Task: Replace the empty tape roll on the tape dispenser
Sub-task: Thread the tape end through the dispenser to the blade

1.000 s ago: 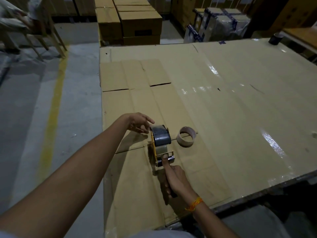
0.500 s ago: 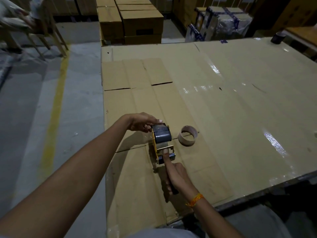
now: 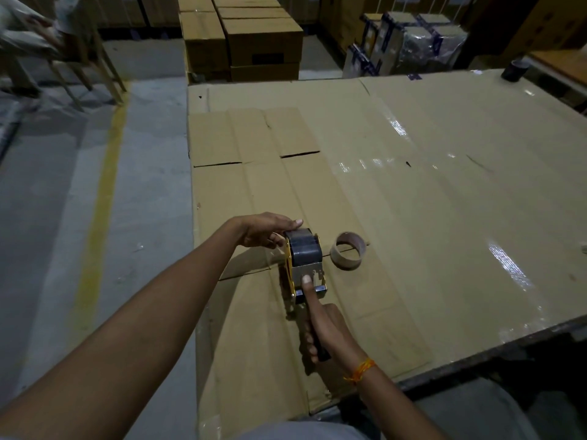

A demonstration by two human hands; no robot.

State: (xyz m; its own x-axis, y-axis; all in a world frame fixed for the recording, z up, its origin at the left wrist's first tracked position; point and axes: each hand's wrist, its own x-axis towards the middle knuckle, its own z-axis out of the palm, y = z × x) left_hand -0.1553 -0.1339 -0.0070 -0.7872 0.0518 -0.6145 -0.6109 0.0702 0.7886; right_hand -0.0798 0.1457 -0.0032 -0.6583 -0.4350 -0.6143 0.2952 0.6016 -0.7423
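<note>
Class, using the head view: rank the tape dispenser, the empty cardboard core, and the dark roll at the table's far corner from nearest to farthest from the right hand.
1. Tape dispenser: gripped by the right hand.
2. Empty cardboard core: just beyond, to the right.
3. Dark roll: far right corner of the table.

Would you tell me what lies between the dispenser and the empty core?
Only bare cardboard in the head view: dispenser and empty core stand apart.

The tape dispenser is yellow-framed with a dark grey roll, the empty core pale brown, the table cardboard tan, the wrist thread orange.
</note>
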